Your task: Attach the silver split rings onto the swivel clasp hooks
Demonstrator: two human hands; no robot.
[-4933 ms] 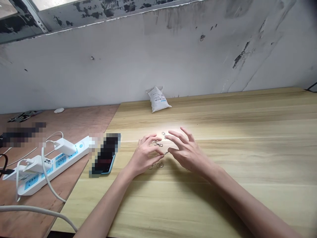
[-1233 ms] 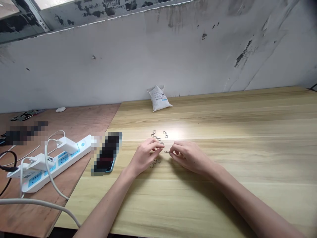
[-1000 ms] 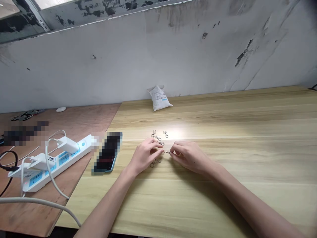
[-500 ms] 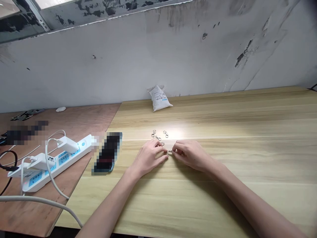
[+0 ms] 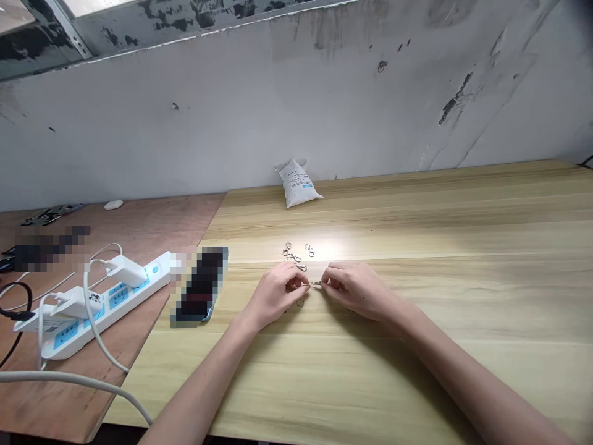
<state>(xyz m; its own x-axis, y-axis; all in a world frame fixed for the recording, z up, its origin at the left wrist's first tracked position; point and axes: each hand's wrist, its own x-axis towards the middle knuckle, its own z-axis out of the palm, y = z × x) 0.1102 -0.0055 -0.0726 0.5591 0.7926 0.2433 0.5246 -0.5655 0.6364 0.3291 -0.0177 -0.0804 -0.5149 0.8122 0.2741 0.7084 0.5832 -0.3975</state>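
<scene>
Just above the wood-grain tabletop, my right hand (image 5: 354,285) pinches a small metal lobster-clasp key ring (image 5: 317,283) between thumb and index finger, its end pointing left. Facing it, my left hand (image 5: 278,293) has thumb and index tips pressed together just left of that end. Whether anything is between those tips is too small to tell. A loose ring (image 5: 301,303) lies below the left thumb, partly by its shadow. Beyond the left fingers lie several similar metal clasps with rings, including one clasp (image 5: 310,250) set apart to the right and another clasp (image 5: 301,267) near the knuckles.
A white printed packet (image 5: 299,184) stands near the wall. Left of my hands lies a phone (image 5: 201,287), its screen blurred out. On the brown board (image 5: 180,216) farther left sits a white power strip (image 5: 111,312) with chargers and cables (image 5: 92,377).
My left thumb and fingers have drawn together and back slightly left from the clasp's end. The loose ring below the thumb now shows. My right hand stays in place with its clasp.
</scene>
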